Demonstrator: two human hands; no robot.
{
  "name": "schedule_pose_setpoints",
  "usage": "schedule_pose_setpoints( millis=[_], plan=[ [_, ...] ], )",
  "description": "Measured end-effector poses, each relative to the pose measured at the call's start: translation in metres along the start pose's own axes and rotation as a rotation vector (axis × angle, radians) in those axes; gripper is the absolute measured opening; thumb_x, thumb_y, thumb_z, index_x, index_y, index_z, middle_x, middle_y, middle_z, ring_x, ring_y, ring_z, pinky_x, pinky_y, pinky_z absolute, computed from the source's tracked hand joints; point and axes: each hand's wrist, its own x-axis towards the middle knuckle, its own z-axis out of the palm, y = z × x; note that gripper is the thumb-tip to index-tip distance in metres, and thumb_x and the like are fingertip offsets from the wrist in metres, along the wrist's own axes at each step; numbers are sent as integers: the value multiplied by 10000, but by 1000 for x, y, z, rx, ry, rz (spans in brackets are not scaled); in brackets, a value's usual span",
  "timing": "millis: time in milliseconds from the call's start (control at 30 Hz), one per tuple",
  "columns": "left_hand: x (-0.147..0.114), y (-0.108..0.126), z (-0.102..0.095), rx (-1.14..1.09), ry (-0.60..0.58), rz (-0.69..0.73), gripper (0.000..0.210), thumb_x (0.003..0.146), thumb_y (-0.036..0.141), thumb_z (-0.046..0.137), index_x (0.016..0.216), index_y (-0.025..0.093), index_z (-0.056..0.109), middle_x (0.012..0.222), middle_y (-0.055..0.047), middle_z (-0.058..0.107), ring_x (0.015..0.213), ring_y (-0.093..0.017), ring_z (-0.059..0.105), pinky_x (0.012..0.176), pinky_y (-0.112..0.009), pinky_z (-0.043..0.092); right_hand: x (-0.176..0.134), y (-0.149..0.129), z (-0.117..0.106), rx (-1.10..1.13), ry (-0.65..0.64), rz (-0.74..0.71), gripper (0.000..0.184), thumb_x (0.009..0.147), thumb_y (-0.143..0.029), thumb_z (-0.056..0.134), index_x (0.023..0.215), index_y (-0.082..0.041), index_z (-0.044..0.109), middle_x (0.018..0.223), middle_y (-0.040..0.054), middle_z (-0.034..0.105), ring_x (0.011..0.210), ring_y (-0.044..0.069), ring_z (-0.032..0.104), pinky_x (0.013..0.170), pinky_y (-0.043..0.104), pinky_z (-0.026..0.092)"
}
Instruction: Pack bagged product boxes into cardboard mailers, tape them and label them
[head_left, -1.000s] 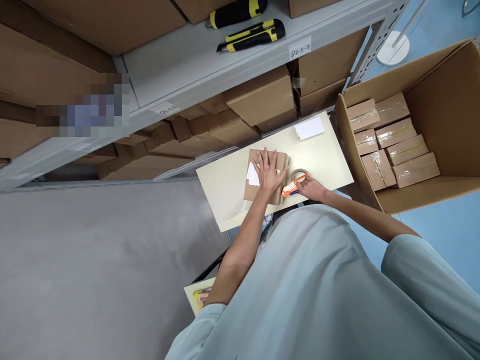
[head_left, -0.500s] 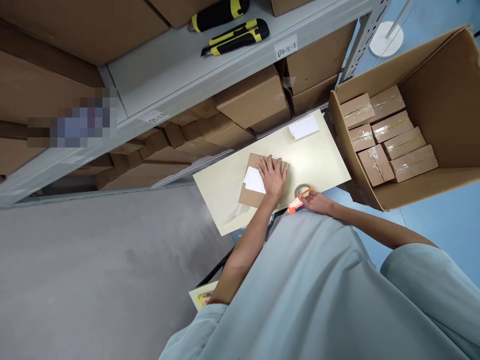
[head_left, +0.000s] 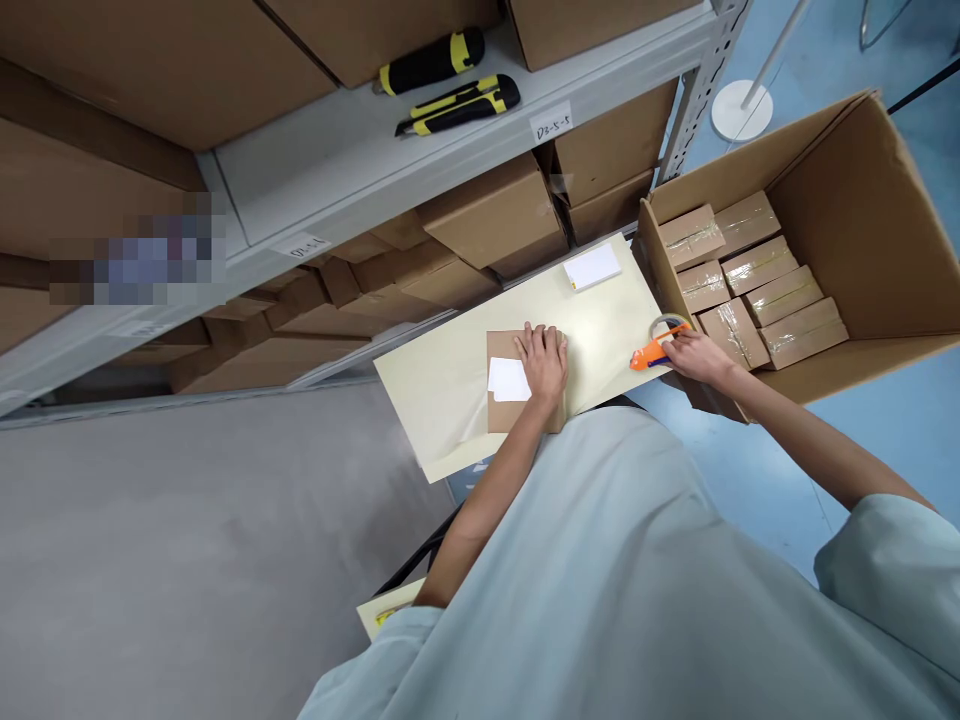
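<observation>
Centre frame, the left hand (head_left: 546,368) lay across a cardboard box (head_left: 508,417); right of centre, the right hand (head_left: 699,357) gripped an orange tape dispenser (head_left: 651,354)! Taped boxes (head_left: 759,266) filled part of an open carton (head_left: 862,240), upper right.

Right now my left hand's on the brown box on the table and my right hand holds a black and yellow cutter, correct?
No: in the head view, your right hand holds an orange tape dispenser; the black and yellow cutters lie on the shelf. Your left hand is on the brown box.
</observation>
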Motion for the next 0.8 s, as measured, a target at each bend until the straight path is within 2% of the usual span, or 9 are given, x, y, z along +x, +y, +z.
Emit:
schedule_pose_setpoints(
  millis=[67, 167, 267, 333, 367, 467, 533, 633, 800],
  plan=[
    [-5, 2, 3, -17, -20, 31, 498, 1132, 367, 339, 1506, 166, 600, 1634, -189, 537, 1707, -310, 193, 1398, -588, 70, 35, -4, -14, -1, -10, -16, 392, 1114, -338, 508, 1275, -3, 633, 1076, 242, 802, 997, 326, 741, 1004, 436, 421],
    [-13, 8, 7, -42, -79, 97, 490, 1123, 354, 362, 1499, 161, 610, 1622, -192, 550, 1701, -313, 217, 1399, -589, 121, 91, -27, -34, 25, -18, -40, 427, 1098, -292, 501, 1348, 44, 584, 1131, 265, 799, 1020, 324, 754, 1044, 441, 403],
    [-19, 9, 3, -64, -105, 145, 491, 1115, 361, 388, 1515, 168, 597, 1630, -197, 544, 1697, -310, 237, 1392, -584, 172, 123, -49, -46, 26, -35, -37, 443, 1083, -272, 492, 1374, 55, 560, 1151, 278, 794, 1061, 340, 759, 1056, 442, 406],
    [-22, 4, -5, -72, -86, 139, 505, 1111, 410, 423, 1533, 182, 580, 1674, -198, 495, 1700, -313, 225, 1387, -576, 187, 128, -55, -48, 17, -40, -32, 444, 1089, -279, 473, 1369, 55, 556, 1138, 281, 794, 1063, 346, 766, 1049, 437, 416],
    [-23, -2, -10, -67, -45, 84, 533, 1104, 448, 449, 1551, 180, 560, 1703, -207, 454, 1702, -325, 212, 1384, -582, 188, 128, -57, -47, 14, -40, -27, 442, 1094, -279, 459, 1365, 58, 553, 1130, 285, 793, 1058, 349, 770, 1042, 436, 420],
    [-25, -24, -24, -49, 139, -323, 700, 1072, 542, 506, 1614, 102, 455, 1706, -292, 407, 1673, -389, 279, 1361, -619, 219, 124, -59, -45, 12, -48, 5, 438, 1109, -284, 430, 1353, 62, 542, 1109, 293, 791, 1040, 357, 777, 1028, 435, 422],
    [-25, -39, -29, -74, 176, -532, 743, 1062, 551, 511, 1608, 52, 436, 1611, -323, 515, 1593, -403, 429, 1344, -597, 273, 122, -63, -44, 21, -54, 32, 446, 1120, -306, 424, 1363, 52, 532, 1105, 287, 791, 1043, 355, 776, 1029, 432, 419],
    [-19, -52, -31, -97, 128, -532, 700, 1045, 553, 525, 1556, 75, 500, 1486, -281, 643, 1484, -387, 552, 1343, -562, 281, 120, -71, -44, 39, -66, 60, 472, 1132, -357, 420, 1358, 41, 537, 1090, 285, 789, 1023, 356, 775, 1015, 431, 426],
    [2, -55, -32, -21, 104, -450, 634, 1031, 579, 525, 1459, 115, 587, 1436, -247, 677, 1459, -385, 551, 1370, -590, 158, 107, -90, -37, 67, -110, 84, 472, 1135, -411, 409, 1269, 6, 582, 1020, 281, 781, 943, 345, 772, 943, 425, 452]
  ],
)
